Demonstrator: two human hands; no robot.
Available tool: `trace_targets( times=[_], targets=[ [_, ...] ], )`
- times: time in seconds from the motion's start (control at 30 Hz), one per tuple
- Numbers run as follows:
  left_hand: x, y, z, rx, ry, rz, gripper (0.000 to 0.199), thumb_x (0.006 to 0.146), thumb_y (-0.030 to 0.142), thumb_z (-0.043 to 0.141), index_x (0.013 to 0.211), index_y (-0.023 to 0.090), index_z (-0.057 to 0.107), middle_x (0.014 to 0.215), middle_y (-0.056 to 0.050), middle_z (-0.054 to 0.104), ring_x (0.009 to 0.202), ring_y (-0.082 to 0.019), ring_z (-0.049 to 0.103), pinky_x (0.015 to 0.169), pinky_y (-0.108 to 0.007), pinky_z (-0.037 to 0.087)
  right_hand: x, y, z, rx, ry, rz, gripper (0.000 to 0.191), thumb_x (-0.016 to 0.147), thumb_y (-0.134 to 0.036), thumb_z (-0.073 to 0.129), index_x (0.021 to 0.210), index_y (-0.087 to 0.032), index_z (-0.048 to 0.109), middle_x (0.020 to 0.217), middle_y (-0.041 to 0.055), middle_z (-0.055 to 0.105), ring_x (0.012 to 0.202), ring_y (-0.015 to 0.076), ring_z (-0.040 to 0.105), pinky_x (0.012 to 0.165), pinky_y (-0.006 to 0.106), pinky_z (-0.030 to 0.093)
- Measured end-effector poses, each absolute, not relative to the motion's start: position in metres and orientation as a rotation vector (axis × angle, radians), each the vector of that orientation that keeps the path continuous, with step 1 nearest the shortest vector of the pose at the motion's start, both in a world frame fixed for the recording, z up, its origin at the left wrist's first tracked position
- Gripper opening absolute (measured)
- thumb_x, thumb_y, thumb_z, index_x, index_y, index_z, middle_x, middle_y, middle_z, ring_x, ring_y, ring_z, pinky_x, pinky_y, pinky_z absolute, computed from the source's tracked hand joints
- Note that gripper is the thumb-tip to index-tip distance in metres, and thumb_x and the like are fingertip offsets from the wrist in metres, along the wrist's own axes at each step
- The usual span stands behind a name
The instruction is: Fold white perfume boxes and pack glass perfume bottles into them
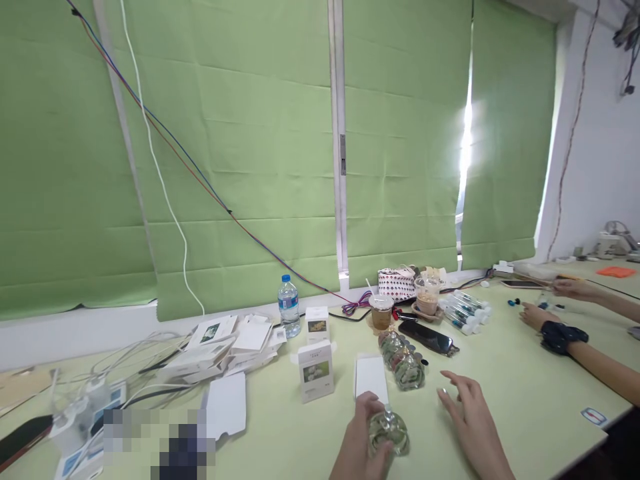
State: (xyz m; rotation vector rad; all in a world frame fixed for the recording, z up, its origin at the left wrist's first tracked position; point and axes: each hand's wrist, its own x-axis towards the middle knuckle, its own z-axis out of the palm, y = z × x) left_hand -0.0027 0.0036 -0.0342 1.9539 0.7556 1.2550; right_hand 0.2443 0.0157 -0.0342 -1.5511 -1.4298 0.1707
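Observation:
My left hand grips a small round clear glass bottle with a pale greenish look, held low over the table's front. To its right, my right hand hovers with thumb and fingers apart, nothing between them. Just beyond the held bottle lies a flat white box. A row of similar glass bottles stands behind, between my hands. Left of these, a white printed box with a flower picture stands upright.
Flattened white boxes pile up at left beside cables and a power strip. A water bottle, drink cups, a phone and clear tubes stand or lie behind. Another person's hands work at right.

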Motion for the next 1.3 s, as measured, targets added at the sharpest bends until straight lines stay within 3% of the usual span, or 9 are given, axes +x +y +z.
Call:
trace_targets(
  times=[0.1,0.27,0.4,0.53,0.8,1.0,1.3],
  targets=[
    [-0.004,0.007,-0.043,2.051,0.761,1.239,0.055,0.074,0.014,0.060,0.122,0.027,0.037,0.100,-0.004,0.060,0.085,-0.019,0.057,0.077,-0.032,0.044,0.258,0.026,-0.049,-1.596,-1.555,0.285,0.042,0.083,-0.041,0.046,0.117,-0.020,0.057,0.110,0.0115,0.055,0.095,0.0267,0.062,0.085,0.040,0.049],
    [-0.007,0.001,-0.036,2.051,0.887,1.191,0.054,0.071,0.006,0.058,0.121,0.025,0.047,0.111,-0.006,0.061,0.097,-0.022,0.057,0.088,-0.035,0.043,0.251,0.024,-0.049,-1.496,-1.611,0.444,0.027,0.083,-0.038,0.047,0.099,-0.023,0.063,0.099,0.0075,0.066,0.087,0.0255,0.063,0.080,0.038,0.049],
    [-0.007,-0.004,-0.023,2.109,0.867,1.147,0.046,0.076,0.008,0.054,0.119,0.025,0.052,0.110,-0.007,0.061,0.096,-0.022,0.057,0.087,-0.034,0.044,0.226,0.014,-0.030,-1.304,-1.427,0.658,0.040,0.082,-0.048,0.053,0.112,-0.022,0.058,0.091,0.0055,0.068,0.087,0.0246,0.065,0.077,0.033,0.053],
    [-0.006,-0.003,-0.022,2.125,0.864,1.125,0.043,0.078,0.009,0.052,0.118,0.024,0.052,0.110,-0.008,0.061,0.096,-0.023,0.057,0.087,-0.034,0.044,0.196,0.001,-0.008,-1.038,-1.359,0.756,0.037,0.082,-0.047,0.058,0.109,-0.021,0.061,0.090,0.0053,0.069,0.088,0.0234,0.066,0.077,0.029,0.054],
    [-0.002,-0.001,-0.031,1.849,0.897,1.209,0.060,0.071,0.011,0.061,0.124,0.024,0.035,0.099,-0.004,0.060,0.085,-0.020,0.058,0.078,-0.031,0.043,0.159,-0.009,0.004,-0.868,-1.260,0.957,0.037,0.085,-0.048,0.057,0.111,-0.023,0.065,0.105,0.0081,0.071,0.096,0.0241,0.067,0.082,0.029,0.055],
    [0.001,0.001,-0.027,1.763,0.831,1.088,0.055,0.072,0.028,0.070,0.118,0.021,0.041,0.079,0.002,0.059,0.067,-0.015,0.054,0.060,-0.024,0.037,0.156,-0.009,-0.001,-0.927,-1.358,0.903,0.036,0.084,-0.049,0.057,0.107,-0.024,0.070,0.115,0.0074,0.070,0.111,0.0254,0.062,0.093,0.030,0.051],
    [0.002,-0.001,-0.024,1.557,0.798,1.126,0.047,0.066,0.015,0.071,0.107,0.021,0.050,0.080,0.002,0.064,0.075,-0.017,0.058,0.065,-0.025,0.040,0.157,-0.013,0.003,-0.940,-1.436,0.828,0.035,0.084,-0.049,0.056,0.102,-0.024,0.073,0.111,0.0079,0.071,0.108,0.0268,0.063,0.091,0.033,0.053]
  ],
)
